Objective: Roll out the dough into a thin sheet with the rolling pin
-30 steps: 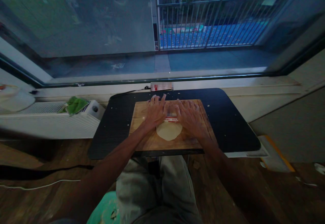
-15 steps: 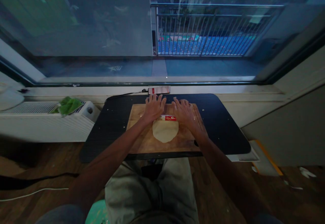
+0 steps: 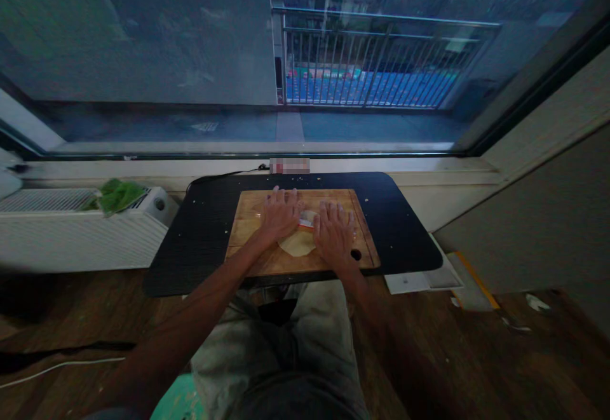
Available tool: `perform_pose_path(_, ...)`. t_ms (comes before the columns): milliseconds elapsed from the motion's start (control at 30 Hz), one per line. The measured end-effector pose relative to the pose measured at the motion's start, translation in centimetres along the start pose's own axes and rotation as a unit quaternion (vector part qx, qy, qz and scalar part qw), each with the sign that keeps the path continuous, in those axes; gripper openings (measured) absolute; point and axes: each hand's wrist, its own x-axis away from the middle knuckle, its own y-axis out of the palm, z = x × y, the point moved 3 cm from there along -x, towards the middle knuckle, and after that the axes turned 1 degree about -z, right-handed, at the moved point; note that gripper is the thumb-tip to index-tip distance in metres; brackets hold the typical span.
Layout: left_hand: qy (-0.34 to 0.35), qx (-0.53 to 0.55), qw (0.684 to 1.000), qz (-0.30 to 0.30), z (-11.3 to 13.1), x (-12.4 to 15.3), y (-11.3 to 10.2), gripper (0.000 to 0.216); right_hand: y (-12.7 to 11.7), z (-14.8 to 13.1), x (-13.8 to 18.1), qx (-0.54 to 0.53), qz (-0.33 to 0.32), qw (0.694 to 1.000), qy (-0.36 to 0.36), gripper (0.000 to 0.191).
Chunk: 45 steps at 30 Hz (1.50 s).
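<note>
Under flat, spread-fingered left hand (image 3: pixel 280 213), right hand (image 3: pixel 333 234): red-white cylinder (image 3: pixel 306 220) | below: pale round dough (image 3: pixel 295 246) | risk: uneven pressing may tear it

The dough (image 3: pixel 295 246) is a pale, thin, roughly round sheet lying flat on the board (image 3: pixel 248 216), near its middle. The roller (image 3: pixel 306 220), a short cylinder with a red and white label, lies on its side across the dough's far part. Only the roller's middle shows, between the left hand (image 3: pixel 280 213) and the right hand (image 3: pixel 333 234), which rest flat over its ends with fingers spread.
</note>
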Motion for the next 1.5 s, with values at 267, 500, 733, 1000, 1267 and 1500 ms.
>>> perform_pose_path(267,-0.003,0.013,1.0,0.027,0.3,-0.2,0.2,0.059,0.9,1.2,-0.7,0.003,0.012,0.998,-0.057,0.06)
perform_pose_path(500,-0.027,0.052,0.997,0.05,0.6,-1.5,0.1,0.059,3.1,3.6,-6.3,0.053,-0.044,0.988,-0.135,0.06)
perform_pose_path(733,-0.037,0.075,0.996,0.032,0.1,-2.9,0.1,0.059,5.4,3.9,-11.5,0.048,-0.108,0.98,-0.158,0.063)
perform_pose_path(1000,-0.032,0.058,0.997,0.043,0.8,-2.2,-0.2,0.059,3.6,3.6,-7.0,0.038,-0.056,0.988,-0.136,0.062)
perform_pose_path(1267,-0.015,0.044,0.998,0.047,1.5,-0.3,-0.2,0.059,2.0,1.8,-1.9,0.02,-0.007,0.999,-0.04,0.064)
perform_pose_path(1500,0.008,0.051,0.998,0.035,1.3,-0.1,-0.1,0.055,2.0,2.2,-3.0,0.046,-0.055,0.995,-0.063,0.064)
